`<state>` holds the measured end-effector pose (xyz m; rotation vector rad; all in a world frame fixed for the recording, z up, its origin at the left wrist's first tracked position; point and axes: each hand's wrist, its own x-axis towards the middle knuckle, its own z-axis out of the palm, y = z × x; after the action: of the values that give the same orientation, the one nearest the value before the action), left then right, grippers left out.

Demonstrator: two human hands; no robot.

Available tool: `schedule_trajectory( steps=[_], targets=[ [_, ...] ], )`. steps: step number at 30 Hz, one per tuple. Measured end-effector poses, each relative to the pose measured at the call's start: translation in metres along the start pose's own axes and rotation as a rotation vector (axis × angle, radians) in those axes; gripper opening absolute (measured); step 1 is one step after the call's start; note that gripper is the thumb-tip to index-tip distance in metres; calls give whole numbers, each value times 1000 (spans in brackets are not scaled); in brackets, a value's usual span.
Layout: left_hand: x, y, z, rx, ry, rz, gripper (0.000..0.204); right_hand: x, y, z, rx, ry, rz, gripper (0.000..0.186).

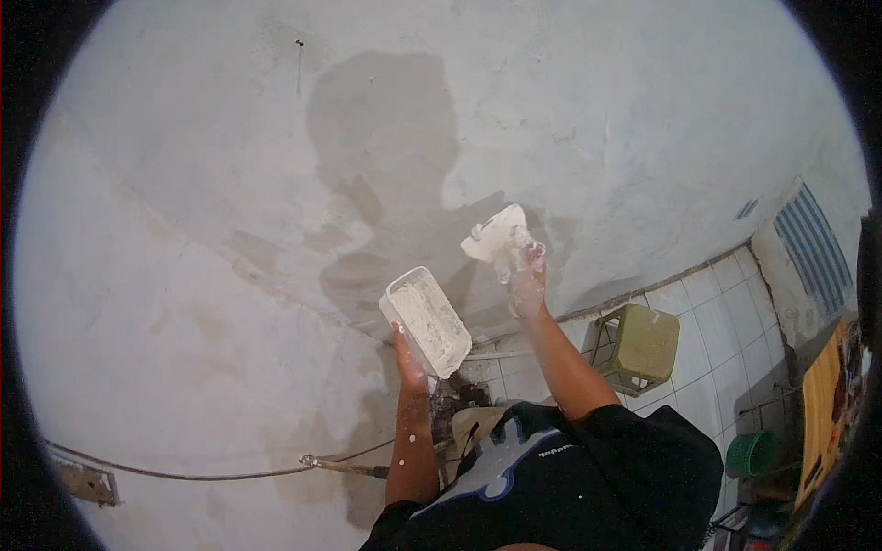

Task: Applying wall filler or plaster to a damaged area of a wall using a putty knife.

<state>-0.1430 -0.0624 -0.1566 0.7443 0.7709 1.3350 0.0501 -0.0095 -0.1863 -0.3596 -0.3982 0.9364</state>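
My left hand (pixel 410 365) grips a white rectangular plastic tub (pixel 390 307) from its near left side. Pale, wet-looking wall putty (pixel 430 321) coats the tub's floor and sides. To the right and a little higher, my right hand (pixel 527 283) is closed around a flat spreader (pixel 497 233) smothered in putty, so its grip and true shape are partly hidden. White smears cover the right fingers and wrist. The spreader is close to the wall (pixel 570 138); whether it touches I cannot tell. Splashes of putty dot my left forearm.
Two walls meet in a corner ahead, with greyer patches on them. A yellowish plastic stool (pixel 649 343) stands on the white-tiled floor (pixel 726 372) at right. A green basket (pixel 751 454) is beyond it. A hose (pixel 211 477) runs along the left wall to a metal fitting (pixel 312 461).
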Motion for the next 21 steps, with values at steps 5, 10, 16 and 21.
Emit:
schedule_trajectory(
  steps=[5,10,16,21],
  targets=[
    [8,10,-12,-45,-17,14,63,23,-12,-15,50,102,-49,32],
    [4,26,1,2,19,62,63,58,-57,8,-770,114,-379,35],
    [1,25,3,-32,-34,63,63,104,-74,28,-1187,223,-1000,26],
    [12,19,4,1,-58,109,64,101,-33,21,-1538,131,-931,19]
  ],
)
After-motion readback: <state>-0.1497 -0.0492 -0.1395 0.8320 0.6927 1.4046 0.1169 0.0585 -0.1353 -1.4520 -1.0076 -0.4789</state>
